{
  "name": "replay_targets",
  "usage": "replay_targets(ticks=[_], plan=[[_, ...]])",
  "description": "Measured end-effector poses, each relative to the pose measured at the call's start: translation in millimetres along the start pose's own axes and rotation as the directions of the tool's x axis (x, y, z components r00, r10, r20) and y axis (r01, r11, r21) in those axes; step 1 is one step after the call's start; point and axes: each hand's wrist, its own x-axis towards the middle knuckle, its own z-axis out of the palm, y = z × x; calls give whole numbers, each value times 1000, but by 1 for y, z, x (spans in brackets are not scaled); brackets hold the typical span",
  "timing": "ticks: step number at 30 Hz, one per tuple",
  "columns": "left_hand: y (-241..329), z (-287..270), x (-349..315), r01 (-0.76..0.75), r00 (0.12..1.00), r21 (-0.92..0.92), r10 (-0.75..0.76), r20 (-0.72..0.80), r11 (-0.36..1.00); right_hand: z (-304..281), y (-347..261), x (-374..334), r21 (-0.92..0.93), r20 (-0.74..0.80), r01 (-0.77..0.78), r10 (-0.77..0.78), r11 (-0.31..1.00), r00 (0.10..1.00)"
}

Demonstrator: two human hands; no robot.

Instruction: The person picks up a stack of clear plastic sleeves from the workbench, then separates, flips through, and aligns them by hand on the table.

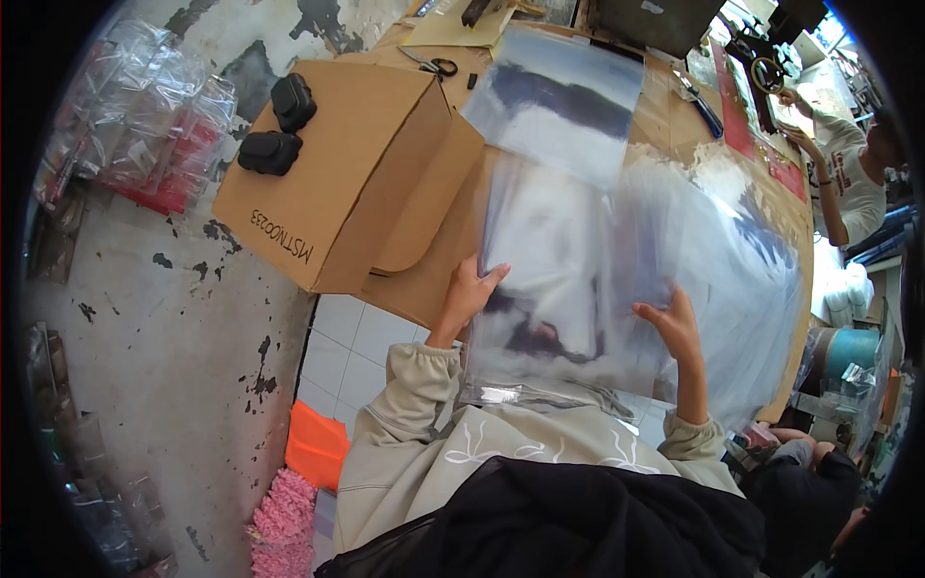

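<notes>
A stack of clear plastic sheets (pixel 549 260) lies at the table's near edge, in front of my body. My left hand (pixel 470 293) grips the stack's left edge, thumb on top and fingers mostly hidden. On the other side, my right hand (pixel 676 323) holds the right part of the sheets, its thumb pointing left and its other fingers partly behind the plastic. A larger, loose pile of clear plastic (pixel 737 279) spreads to the right. Beyond the stack lies another flat stack of clear plastic (pixel 559 101).
A cardboard box (pixel 337 164) with two black cases (pixel 270 152) on top stands at left. Scissors (pixel 441 66) and a cutter knife (pixel 703 108) lie farther back. Bagged plastic goods (pixel 145 116) are at far left. At right a person (pixel 848 164) works at a machine.
</notes>
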Motion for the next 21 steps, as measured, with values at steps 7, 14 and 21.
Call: replay_targets(ticks=[7,14,21], plan=[[112,10,-21,-150,927,229,217,-305,962,27,-61,-29,19,-310,449,-421,894,852],[166,9,-31,-483,829,-181,380,-410,857,54,-112,-24,-44,-538,855,-734,516,415],[123,-9,-35,-718,696,-32,718,-18,696,37,-54,-4,-264,-340,930,-927,256,159]])
